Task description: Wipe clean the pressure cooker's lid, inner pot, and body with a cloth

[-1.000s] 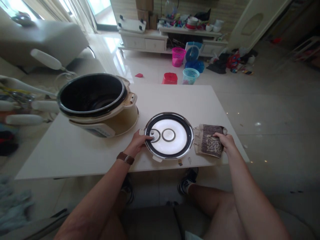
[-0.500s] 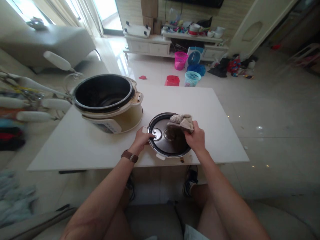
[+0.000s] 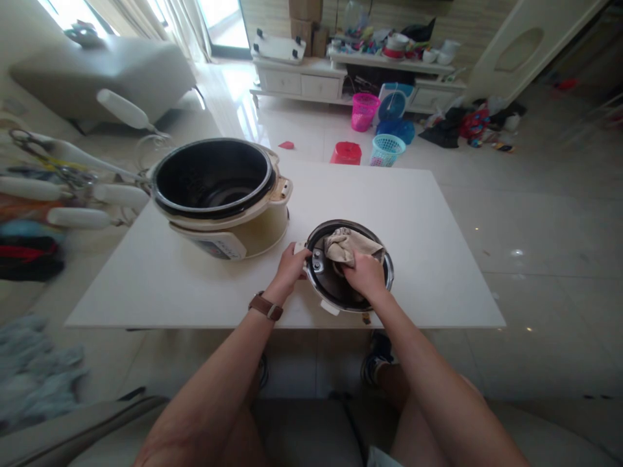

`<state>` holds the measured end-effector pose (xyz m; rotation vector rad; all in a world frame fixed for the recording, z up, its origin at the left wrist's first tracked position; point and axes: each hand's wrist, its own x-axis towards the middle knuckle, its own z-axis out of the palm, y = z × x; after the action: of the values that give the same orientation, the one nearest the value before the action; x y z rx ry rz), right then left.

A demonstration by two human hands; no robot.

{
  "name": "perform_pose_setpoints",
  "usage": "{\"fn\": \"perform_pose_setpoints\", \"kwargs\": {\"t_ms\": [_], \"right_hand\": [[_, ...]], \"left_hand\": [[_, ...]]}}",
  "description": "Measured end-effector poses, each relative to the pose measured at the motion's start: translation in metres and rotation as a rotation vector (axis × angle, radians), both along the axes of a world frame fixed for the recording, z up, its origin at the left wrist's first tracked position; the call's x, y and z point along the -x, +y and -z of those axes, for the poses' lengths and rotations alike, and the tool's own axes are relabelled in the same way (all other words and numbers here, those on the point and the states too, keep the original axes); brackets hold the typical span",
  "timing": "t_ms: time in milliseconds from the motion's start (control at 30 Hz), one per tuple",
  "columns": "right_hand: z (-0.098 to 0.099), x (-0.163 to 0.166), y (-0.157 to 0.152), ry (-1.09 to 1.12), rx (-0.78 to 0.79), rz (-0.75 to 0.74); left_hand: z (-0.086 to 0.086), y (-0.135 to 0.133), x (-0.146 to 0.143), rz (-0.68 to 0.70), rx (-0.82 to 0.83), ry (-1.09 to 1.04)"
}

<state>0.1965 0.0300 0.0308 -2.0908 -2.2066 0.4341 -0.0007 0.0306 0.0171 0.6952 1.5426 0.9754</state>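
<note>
A pressure cooker lid (image 3: 327, 287), its dark metal inner face upward, is near the front edge of the white table. My left hand (image 3: 291, 266), with a brown watch strap on its wrist, grips the lid's left edge by a white tab. In my right hand (image 3: 365, 275) is a bunched beige cloth (image 3: 348, 246), pressed against the inside of the lid. Hand and cloth hide much of the lid's middle. Left of the lid stands the cream electric pressure cooker (image 3: 263, 227), uncovered, with its black inner pot (image 3: 209, 178) showing.
The white table (image 3: 428, 259) has its near edge close to my knees. A white multi-armed fixture (image 3: 121, 110) reaches in at the left, beside the cooker. Beyond the table, a red stool (image 3: 346, 153), a pink basket (image 3: 364, 111) and a light-blue basket (image 3: 387, 150) stand on the floor.
My right hand has moved the cloth left and inward, from the lid's upper right to its middle. The left hand keeps its hold. The view has shifted slightly.
</note>
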Motion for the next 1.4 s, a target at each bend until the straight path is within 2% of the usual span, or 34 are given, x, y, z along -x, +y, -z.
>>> {"fn": "perform_pose_setpoints", "kwargs": {"t_ms": [133, 300, 400, 533, 767, 967, 1067, 1200, 1333, 1400], "right_hand": [[0.002, -0.002, 0.0, 0.054, -0.027, 0.091], [0.006, -0.009, -0.002, 0.146, -0.172, 0.169], [0.011, -0.007, -0.003, 0.189, -0.189, 0.14], [0.014, 0.002, -0.004, 0.165, -0.085, 0.048], [0.01, -0.006, 0.007, 0.268, -0.105, 0.089], [0.01, -0.007, -0.001, 0.182, -0.029, -0.192], [0.002, -0.007, -0.005, 0.165, 0.011, -0.247], [0.0, -0.016, -0.003, 0.163, 0.013, -0.216], [0.012, -0.023, 0.002, 0.198, -0.073, -0.085], [0.018, -0.022, 0.003, 0.221, -0.067, -0.125]], "left_hand": [[0.003, 0.0, 0.001, -0.007, 0.004, -0.027], [0.005, 0.0, 0.005, -0.003, 0.038, -0.085], [0.006, -0.001, 0.005, 0.004, 0.033, -0.09], [0.005, -0.002, 0.003, 0.003, 0.014, -0.082], [0.007, 0.0, 0.003, 0.003, 0.011, -0.081], [0.005, 0.0, 0.002, -0.016, 0.012, -0.069], [0.006, -0.001, 0.002, -0.026, 0.001, -0.061], [0.008, -0.001, 0.003, -0.025, -0.005, -0.062], [0.008, -0.001, 0.002, -0.012, -0.018, -0.042], [0.008, 0.0, 0.002, -0.005, -0.024, -0.027]]}}
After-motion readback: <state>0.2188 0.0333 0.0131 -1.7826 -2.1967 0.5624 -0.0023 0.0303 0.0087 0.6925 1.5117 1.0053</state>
